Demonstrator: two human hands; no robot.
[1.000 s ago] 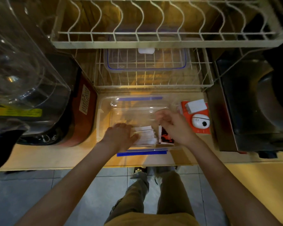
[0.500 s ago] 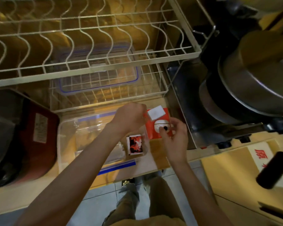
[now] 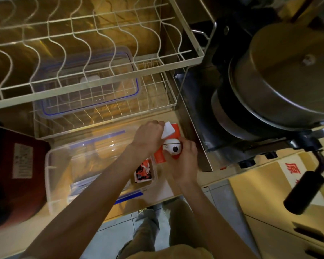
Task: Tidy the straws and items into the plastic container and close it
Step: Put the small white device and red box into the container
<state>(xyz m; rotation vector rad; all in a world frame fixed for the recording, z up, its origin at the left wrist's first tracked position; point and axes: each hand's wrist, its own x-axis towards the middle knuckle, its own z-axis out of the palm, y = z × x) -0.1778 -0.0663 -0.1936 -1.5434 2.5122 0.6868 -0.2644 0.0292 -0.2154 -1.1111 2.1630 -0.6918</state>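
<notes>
Both hands have left the inside of the plastic container (image 3: 60, 165) since a second ago and now meet at the orange box (image 3: 160, 156) just beyond its right end. Left hand (image 3: 148, 137), its arm crossing over the container's right part, is curled at the box's far end, fingers closed beside the white card (image 3: 168, 130) there; whether it pinches the card or the box edge cannot be told. Right hand (image 3: 184, 160) wraps its fingers round the box's near right side, thumb next to the white round camera picture (image 3: 171, 146) printed on it. Box and container both sit on the bench (image 3: 165, 191), the box touching or just beside the container's right wall. Inside the open container a red-and-black sachet (image 3: 143, 171) leans at the right end, under the left forearm, and pale wrapped straws (image 3: 82, 184) lie along the near side. A clear lid with blue seal (image 3: 86, 86) rests in the wire dish rack (image 3: 101, 113) behind the container. A large metal pot (image 3: 281, 75) stands to the right.
</notes>
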